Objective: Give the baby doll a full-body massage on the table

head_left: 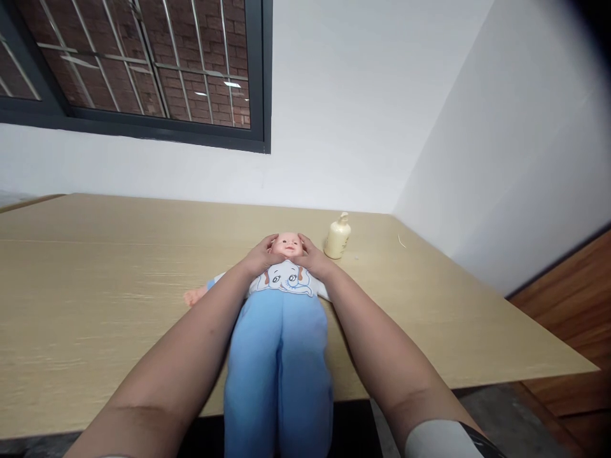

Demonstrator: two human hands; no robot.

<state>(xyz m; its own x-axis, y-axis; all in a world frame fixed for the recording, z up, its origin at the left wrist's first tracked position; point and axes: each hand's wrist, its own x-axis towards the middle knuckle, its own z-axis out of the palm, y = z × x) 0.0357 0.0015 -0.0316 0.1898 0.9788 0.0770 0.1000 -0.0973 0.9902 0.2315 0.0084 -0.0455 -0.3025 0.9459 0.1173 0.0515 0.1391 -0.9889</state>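
Observation:
A baby doll [281, 356] lies face up on the wooden table [119, 267], its head toward the wall and its legs reaching over the near edge. It wears blue trousers and a white top with an elephant face on it. My left hand [261, 256] is wrapped round the left side of the doll's head, thumb under the chin. Around the other side of the head curls my right hand [316, 259], its thumb also below the chin. The doll's arm with a bare hand sticks out beside my left forearm.
Just right of the doll's head, a cream pump bottle [338, 238] stands upright on the table. A thin pale strand [401, 241] lies farther right. White walls meet behind the table, and a barred window [143, 63] is at upper left. Brown wood panelling [568, 305] is at the right.

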